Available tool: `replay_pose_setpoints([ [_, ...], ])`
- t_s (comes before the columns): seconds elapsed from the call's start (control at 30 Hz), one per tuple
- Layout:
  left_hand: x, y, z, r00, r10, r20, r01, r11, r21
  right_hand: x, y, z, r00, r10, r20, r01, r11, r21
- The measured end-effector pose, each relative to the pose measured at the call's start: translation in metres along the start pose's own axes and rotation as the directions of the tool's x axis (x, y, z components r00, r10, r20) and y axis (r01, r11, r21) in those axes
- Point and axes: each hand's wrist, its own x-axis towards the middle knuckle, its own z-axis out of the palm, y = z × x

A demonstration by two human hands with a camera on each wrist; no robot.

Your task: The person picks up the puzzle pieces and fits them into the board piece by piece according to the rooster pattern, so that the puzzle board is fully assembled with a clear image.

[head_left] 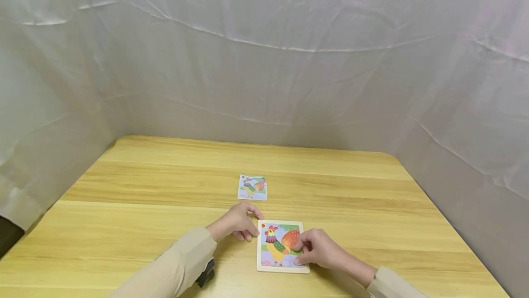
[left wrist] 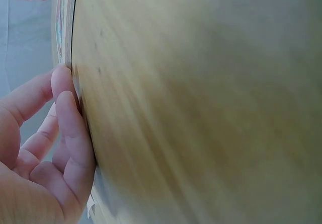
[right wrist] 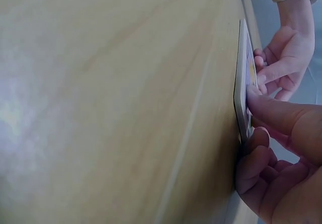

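A square jigsaw puzzle of a colourful rooster [head_left: 274,245] lies flat on the table inside a pale tray frame [head_left: 259,261]. At the tray's upper left, my left hand [head_left: 240,221] touches the corner with its index finger and the left edge with its thumb. My right hand [head_left: 317,248] is over the right side, its thumb and index fingertips on the puzzle and apart from each other. In the right wrist view, the thumb [right wrist: 274,105] presses on the puzzle's surface and the other fingers curl by the tray's edge. The right hand hides part of the puzzle.
Beyond the tray lies a small paper card [head_left: 252,187] with the same rooster picture. Both rest on a wood-grain table [head_left: 165,183] with rounded far corners. Pale cloth curtains [head_left: 264,82] enclose it at the back and sides. A dark object [head_left: 205,274] shows by the left sleeve.
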Motion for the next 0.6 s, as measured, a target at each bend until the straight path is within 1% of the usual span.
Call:
replay_pose_setpoints([
  [0.13, 0.0001, 0.0007, 0.0001, 1.000, 0.002, -0.002, -0.002, 1.000, 0.010, -0.0002, -0.0007, -0.0010, 1.000, 0.012, 0.002, -0.012, 1.000, 0.020],
  [0.23, -0.0006, 0.0018, 0.0002, 1.000, 0.002, -0.002, -0.002, 1.000, 0.014, 0.0004, -0.0009, -0.0011, 1.000, 0.015, 0.001, -0.015, 1.000, 0.014],
  [0.43, -0.0014, 0.0030, 0.0013, 1.000, 0.007, -0.007, -0.007, 1.000, 0.013, 0.0022, 0.0002, -0.0020, 1.000, 0.001, -0.005, -0.001, 1.000, -0.017],
  [0.6, -0.0014, 0.0011, 0.0002, 1.000, 0.018, 0.002, -0.018, 1.000, 0.017, 0.0026, 0.0005, -0.0033, 1.000, -0.015, 0.001, 0.015, 1.000, -0.011],
])
